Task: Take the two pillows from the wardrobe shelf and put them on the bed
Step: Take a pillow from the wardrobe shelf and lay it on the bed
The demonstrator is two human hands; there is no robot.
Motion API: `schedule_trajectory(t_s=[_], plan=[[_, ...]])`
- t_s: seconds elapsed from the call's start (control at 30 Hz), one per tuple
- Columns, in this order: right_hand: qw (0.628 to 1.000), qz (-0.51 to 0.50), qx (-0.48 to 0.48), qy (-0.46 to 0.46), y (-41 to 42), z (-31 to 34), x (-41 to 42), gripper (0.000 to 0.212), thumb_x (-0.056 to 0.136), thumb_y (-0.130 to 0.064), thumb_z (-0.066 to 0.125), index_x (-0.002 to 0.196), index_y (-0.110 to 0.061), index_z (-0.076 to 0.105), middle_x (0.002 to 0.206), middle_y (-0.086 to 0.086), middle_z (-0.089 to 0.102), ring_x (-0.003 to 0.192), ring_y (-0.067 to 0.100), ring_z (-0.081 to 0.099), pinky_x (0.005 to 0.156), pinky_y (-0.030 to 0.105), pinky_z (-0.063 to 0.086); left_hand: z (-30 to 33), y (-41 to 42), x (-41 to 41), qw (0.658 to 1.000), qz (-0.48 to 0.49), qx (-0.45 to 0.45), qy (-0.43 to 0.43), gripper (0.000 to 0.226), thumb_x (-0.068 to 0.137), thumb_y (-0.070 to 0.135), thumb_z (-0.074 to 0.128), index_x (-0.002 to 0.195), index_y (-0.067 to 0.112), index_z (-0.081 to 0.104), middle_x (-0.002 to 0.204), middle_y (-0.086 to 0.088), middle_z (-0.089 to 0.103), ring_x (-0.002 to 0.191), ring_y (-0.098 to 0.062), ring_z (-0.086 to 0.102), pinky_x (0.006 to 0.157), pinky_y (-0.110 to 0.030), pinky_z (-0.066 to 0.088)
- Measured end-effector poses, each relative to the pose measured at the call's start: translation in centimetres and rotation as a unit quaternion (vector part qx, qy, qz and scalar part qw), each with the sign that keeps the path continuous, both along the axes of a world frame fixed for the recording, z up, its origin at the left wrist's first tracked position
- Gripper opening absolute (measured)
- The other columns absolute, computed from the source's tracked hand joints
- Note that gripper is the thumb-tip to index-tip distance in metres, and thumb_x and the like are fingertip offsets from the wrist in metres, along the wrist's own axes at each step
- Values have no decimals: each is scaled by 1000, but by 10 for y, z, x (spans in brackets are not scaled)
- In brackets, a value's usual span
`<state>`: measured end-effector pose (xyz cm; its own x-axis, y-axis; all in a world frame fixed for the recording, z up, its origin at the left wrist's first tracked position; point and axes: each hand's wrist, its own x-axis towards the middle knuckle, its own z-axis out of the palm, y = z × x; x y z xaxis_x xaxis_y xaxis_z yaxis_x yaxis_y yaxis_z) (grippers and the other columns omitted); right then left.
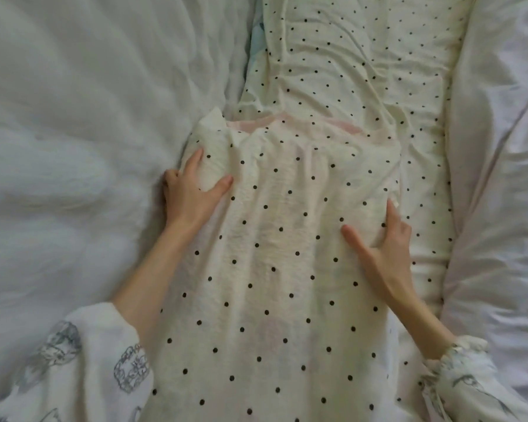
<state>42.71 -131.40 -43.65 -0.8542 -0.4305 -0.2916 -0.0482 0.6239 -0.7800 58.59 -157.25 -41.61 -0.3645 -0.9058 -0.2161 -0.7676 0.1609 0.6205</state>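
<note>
Two cream pillows with black polka dots lie end to end on the bed. The near pillow (272, 254) fills the middle of the view and reaches down to the bottom edge; the far pillow (363, 62) lies beyond it toward the top, their ends touching or overlapping where a strip of pale pink fabric (342, 124) shows between them. The left hand (189, 193) grips the near pillow's far left corner, thumb on top and fingers curled around the bunched fabric at its edge. The right hand (384, 248) grips the pillow's right edge, thumb spread across the top and fingers bent over the side. Rumpled white bedding (73, 117) lies to the left of both pillows, and more of it rises in folds on the right. Both forearms emerge from white sleeves (98, 360) printed with grey drawings.
</note>
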Motion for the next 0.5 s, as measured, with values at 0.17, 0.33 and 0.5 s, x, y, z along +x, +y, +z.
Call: schedule_trajectory(t_s=[0.17, 0.33, 0.5], plan=[[994, 51, 86, -35, -8, -8, -8, 93, 78, -59, 59, 147, -30, 4, 145, 9, 26, 132, 27, 32, 106, 41, 29, -1, 1, -8, 997, -16, -3, -69, 74, 76, 61, 55, 141, 42, 25, 139, -11, 29, 131, -31, 26, 111, -44, 22], [989, 76, 127, 19, -11, -11, 5, 78, 89, -54, 42, 148, -24, 0, 156, 15, 1, 143, 27, 2, 115, 46, 12, -5, 19, -4, 986, -81, -91, -110, 56, 90, 43, 45, 143, 31, 30, 153, -14, 16, 138, -34, 17, 110, -52, 18], [969, 117, 186, 113, -3, 3, 48, 61, 94, -40, 40, 147, -27, 14, 157, 10, 1, 144, 29, -1, 111, 60, 10, 1, 78, 26, 960, -173, -191, -110, 49, 94, 35, 40, 142, 28, 34, 155, -15, 16, 142, -36, 11, 108, -62, 10]])
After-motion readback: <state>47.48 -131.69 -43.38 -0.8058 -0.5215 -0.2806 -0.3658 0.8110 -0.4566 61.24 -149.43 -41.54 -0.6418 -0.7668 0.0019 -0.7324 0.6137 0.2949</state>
